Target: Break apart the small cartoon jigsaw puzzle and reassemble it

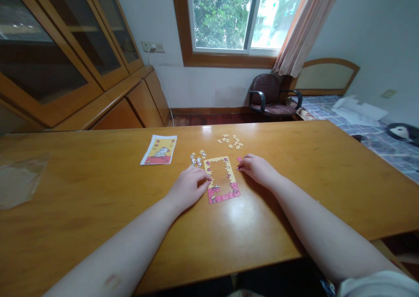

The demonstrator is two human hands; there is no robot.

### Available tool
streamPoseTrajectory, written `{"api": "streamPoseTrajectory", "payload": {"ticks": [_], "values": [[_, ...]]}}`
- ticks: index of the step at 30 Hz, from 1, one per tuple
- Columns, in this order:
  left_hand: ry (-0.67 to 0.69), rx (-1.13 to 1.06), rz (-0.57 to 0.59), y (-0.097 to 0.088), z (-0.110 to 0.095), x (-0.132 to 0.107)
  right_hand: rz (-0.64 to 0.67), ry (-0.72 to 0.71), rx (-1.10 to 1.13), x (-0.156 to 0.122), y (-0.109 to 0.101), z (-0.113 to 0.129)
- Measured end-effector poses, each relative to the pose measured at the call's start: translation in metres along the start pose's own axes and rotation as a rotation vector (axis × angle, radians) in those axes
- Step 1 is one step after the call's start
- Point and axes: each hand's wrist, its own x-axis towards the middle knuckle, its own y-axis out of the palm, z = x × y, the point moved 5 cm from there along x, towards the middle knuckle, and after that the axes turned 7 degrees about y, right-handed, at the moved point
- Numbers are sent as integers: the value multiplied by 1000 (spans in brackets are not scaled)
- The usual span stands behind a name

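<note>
A jigsaw puzzle frame [233, 188], yellow above and pink below, lies flat on the table; its middle shows bare wood. My left hand [190, 185] rests at the frame's left edge, fingers loosely curved, thumb apart, with nothing visible in it. To the right of the frame, my right hand [257, 168] pinches a small pink puzzle piece against the table, partly hidden by the fingertips. Another pink piece [239, 159] lies just beyond those fingertips. White patterned pieces [198, 161] are grouped past my left hand, and several yellow pieces [236, 143] lie loose farther back.
A picture sheet [159, 150] with a white animal on yellow and pink lies left of the pieces. A clear plastic bag [19, 185] is at the table's far left. Beyond the wooden table [288, 144] stand a chair [270, 94], a bed and a glass-fronted cabinet.
</note>
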Motion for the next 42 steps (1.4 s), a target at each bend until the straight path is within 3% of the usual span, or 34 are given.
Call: {"api": "streamPoseTrajectory", "payload": {"ticks": [11, 14, 19, 26, 37, 42], "values": [[6, -13, 5, 2, 1, -1, -9, 102, 136, -4, -6, 4], [22, -26, -31, 2, -1, -2, 14, 161, 331, -10, -5, 12], [58, -15, -108, 0, -11, -4, 144, 217, 772, -18, 17, 35], [136, 21, -157, -1, -19, -5, 278, 213, 966, -23, 34, 52], [164, 57, -170, -3, -23, -5, 322, 166, 948, -24, 35, 58], [133, 80, -199, -3, -18, -6, 115, -24, 588, -26, 20, 63]]}}
